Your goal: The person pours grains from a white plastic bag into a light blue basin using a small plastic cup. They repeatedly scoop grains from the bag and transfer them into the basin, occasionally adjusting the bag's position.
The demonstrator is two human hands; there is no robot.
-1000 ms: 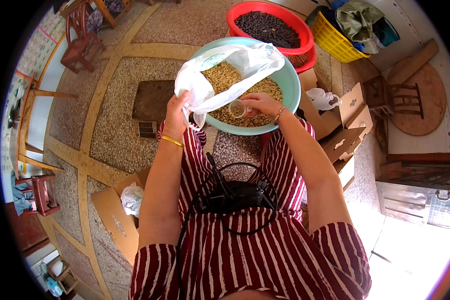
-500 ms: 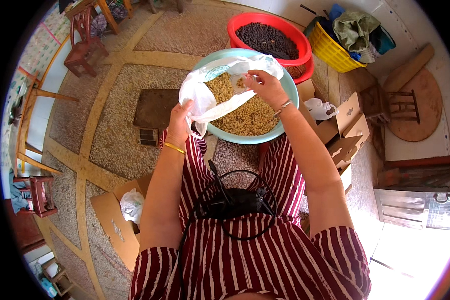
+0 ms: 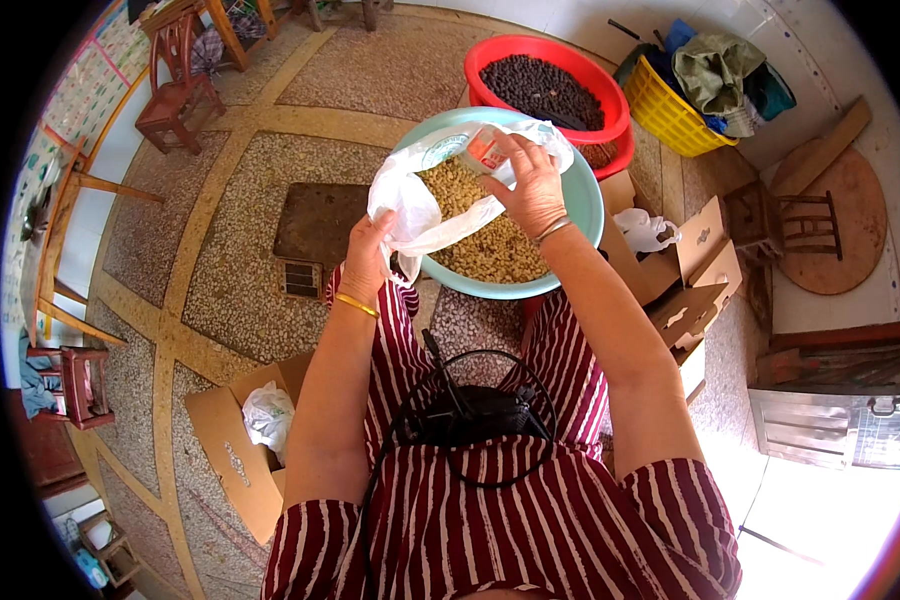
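Observation:
My left hand [image 3: 370, 250] is closed on the gathered edge of a white plastic bag [image 3: 407, 198], holding its mouth spread over a light blue basin [image 3: 588, 215]. Small yellow-brown pieces, like dried kernels, fill the basin [image 3: 495, 245]. My right hand [image 3: 532, 190] is closed around a clear plastic jar [image 3: 487, 152] with a red label. The jar is tipped inside the bag's opening, and its far end is hidden by the bag. What lies inside the bag cannot be made out.
Behind the basin stand stacked red basins [image 3: 618, 100], the upper full of dark round pieces. A yellow basket [image 3: 675, 108] holds cloths. Open cardboard boxes [image 3: 695, 280] stand at right, another box [image 3: 232, 455] at lower left. A dark low stool [image 3: 317, 222] sits left of the basin.
My right hand has turned the clear jar from facing me to tipped into the bag, so its red label shows. The left hand keeps its hold on the bag.

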